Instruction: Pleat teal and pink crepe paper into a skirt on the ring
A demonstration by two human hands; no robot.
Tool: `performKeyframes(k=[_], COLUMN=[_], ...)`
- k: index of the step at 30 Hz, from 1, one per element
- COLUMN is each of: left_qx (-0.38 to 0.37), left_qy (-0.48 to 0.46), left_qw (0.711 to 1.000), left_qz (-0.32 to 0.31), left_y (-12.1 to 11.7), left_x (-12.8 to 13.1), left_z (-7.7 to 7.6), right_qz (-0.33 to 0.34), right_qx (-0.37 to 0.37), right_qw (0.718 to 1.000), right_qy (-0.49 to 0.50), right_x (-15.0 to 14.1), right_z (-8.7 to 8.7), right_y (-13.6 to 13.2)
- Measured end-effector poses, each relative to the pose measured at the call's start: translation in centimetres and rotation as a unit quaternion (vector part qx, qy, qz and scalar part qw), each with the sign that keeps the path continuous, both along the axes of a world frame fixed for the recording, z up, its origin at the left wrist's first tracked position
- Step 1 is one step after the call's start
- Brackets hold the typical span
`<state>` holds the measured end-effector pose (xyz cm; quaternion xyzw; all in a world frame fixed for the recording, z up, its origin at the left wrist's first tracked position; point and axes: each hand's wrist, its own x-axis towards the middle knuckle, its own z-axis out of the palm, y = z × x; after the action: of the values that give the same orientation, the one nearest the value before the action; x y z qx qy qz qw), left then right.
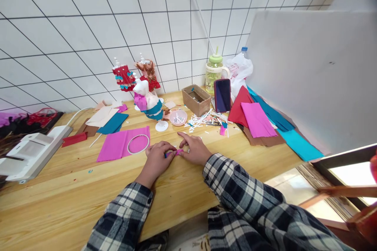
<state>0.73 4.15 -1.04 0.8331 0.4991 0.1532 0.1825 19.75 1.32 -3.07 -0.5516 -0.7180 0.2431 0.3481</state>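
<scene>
My left hand [156,161] and my right hand [196,150] meet low over the wooden table. Between their fingertips is a small strip of magenta crepe paper [178,152]. A bit of dark blue [166,154] shows under the left fingers; what it belongs to is hidden. The right index finger points up, while the thumb presses at the strip. Left of my hands, a white ring [138,144] lies on a magenta crepe sheet [113,146]. Beyond them stands a small white dress form [143,87] wrapped in magenta, cream and teal paper.
Behind are two decorated forms, a red one [123,77] and a brown one [149,71]. A pink dish [178,117], white paper sticks [203,120], a cardboard box [196,102], a phone [222,95] and a green-lidded bottle [214,72] stand ahead. A power strip [38,153] lies left.
</scene>
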Motion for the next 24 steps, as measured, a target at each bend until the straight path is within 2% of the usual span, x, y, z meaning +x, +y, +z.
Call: performKeyframes(k=[4, 7, 13, 19, 24], left_qx=[0.004, 0.010, 0.010, 0.008, 0.006], left_qy=[-0.006, -0.009, -0.010, -0.017, -0.013], left_qw=[1.000, 1.000, 1.000, 1.000, 1.000], left_qz=[0.002, 0.001, 0.003, 0.002, 0.006], left_y=[-0.4, -0.4, -0.3, -0.4, -0.5], left_x=[0.2, 0.2, 0.3, 0.2, 0.3], left_z=[-0.3, -0.3, -0.6, -0.7, -0.4], right_qz=[-0.006, 0.018, 0.043, 0.046, 0.048], right_qx=[0.083, 0.101, 0.088, 0.053, 0.038], right_qw=[0.997, 0.995, 0.993, 0.991, 0.990], right_qy=[0.007, -0.014, -0.059, -0.116, -0.127], right_x=[0.7, 1.0, 0.8, 0.6, 0.5], right_z=[-0.2, -0.6, -1.1, -0.6, -0.3], right_y=[-0.5, -0.8, -0.4, -0.4, -0.5])
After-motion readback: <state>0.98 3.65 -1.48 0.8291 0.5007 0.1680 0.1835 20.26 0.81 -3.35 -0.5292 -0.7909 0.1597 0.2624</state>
